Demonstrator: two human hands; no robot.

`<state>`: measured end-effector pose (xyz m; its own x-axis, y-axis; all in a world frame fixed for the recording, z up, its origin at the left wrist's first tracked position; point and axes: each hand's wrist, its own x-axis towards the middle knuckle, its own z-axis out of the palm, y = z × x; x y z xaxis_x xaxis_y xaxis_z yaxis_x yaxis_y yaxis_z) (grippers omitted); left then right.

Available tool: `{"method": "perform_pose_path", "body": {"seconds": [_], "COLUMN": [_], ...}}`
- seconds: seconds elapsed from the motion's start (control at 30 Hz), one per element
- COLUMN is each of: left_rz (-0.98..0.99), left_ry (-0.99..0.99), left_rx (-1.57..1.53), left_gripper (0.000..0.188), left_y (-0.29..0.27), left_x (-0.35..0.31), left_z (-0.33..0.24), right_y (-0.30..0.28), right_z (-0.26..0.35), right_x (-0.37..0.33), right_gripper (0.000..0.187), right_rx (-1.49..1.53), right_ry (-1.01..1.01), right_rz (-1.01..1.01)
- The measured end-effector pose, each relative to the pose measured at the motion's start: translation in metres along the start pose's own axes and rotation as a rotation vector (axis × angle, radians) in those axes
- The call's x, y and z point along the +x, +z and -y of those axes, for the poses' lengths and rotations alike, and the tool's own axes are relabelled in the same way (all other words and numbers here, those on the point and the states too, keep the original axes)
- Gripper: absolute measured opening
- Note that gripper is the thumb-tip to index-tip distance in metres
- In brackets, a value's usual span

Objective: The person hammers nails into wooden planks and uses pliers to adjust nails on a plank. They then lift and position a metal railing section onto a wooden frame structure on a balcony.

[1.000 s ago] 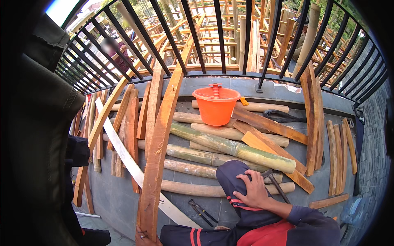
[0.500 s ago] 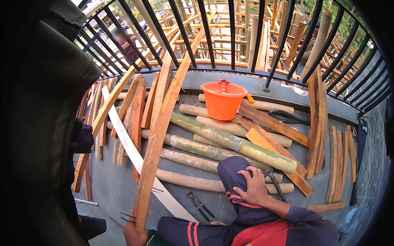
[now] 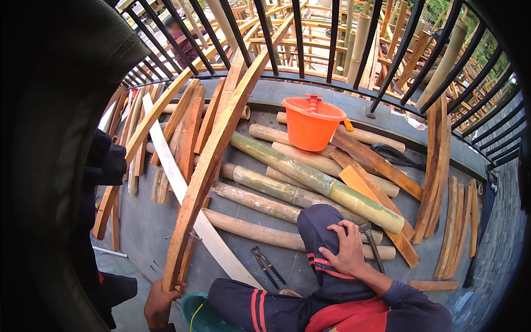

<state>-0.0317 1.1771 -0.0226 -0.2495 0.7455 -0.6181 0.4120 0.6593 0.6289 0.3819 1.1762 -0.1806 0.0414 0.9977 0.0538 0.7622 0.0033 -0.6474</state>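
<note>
My left hand [image 3: 159, 303] is closed round the near end of a long wooden beam [image 3: 207, 171]. The beam slants up and away to the black railing, and thin nails [image 3: 193, 237] stick out of its near part. Another length of timber shows just beneath it. My right hand [image 3: 347, 246] lies with fingers spread on my raised knee, holding nothing. Right beside that hand a hammer [image 3: 373, 249] leans, its dark handle pointing down. A pair of pincers [image 3: 266, 266] lies on the grey tiles between the pale board [image 3: 224, 252] and my knee.
An orange bucket [image 3: 313, 126] stands on bamboo poles [image 3: 321, 185] beyond my knee. Brown planks [image 3: 434, 171] lean at the right. A black railing [image 3: 298, 39] closes the far side. Dark cloth [image 3: 108, 160] hangs close at the left, and a green tub [image 3: 198, 312] sits by my leg.
My left hand has shifted left with the beam's near end, and the beam looks turned, with the timber beneath now showing. My right hand stays on the knee. The view has tilted slightly.
</note>
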Motion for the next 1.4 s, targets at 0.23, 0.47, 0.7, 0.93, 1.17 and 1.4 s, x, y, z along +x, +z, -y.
{"method": "perform_pose_path", "body": {"seconds": [0.23, 0.47, 0.7, 0.93, 1.17, 1.4], "left_rz": [0.023, -0.786, -0.422, -0.199, -0.194, -0.052], "left_ry": [0.021, 0.127, 0.219, 0.112, 0.155, 0.115], "left_rx": [0.012, 0.919, 0.695, 0.401, 0.388, 0.143], "left_gripper": [0.033, 0.038, 0.044, 0.049, 0.052, 0.046], "left_y": [-0.003, 0.039, 0.026, 0.031, 0.025, 0.021], "left_x": [0.002, -0.020, -0.011, -0.035, -0.019, -0.012], "left_z": [0.007, 0.007, -0.003, -0.003, 0.029, 0.034], "right_y": [-0.005, -0.004, 0.001, 0.003, -0.003, 0.005], "right_z": [-0.003, 0.003, -0.002, 0.005, 0.000, 0.028], "right_x": [0.003, 0.004, -0.001, -0.007, 0.000, 0.006], "right_gripper": [0.054, 0.053, 0.053, 0.054, 0.054, 0.041], "right_rx": [-0.009, -0.017, 0.001, -0.022, -0.025, -0.066], "right_ry": [-0.001, -0.034, -0.040, -0.126, -0.093, -0.274], "right_rz": [-0.009, -0.010, -0.032, -0.020, -0.015, -0.036]}}
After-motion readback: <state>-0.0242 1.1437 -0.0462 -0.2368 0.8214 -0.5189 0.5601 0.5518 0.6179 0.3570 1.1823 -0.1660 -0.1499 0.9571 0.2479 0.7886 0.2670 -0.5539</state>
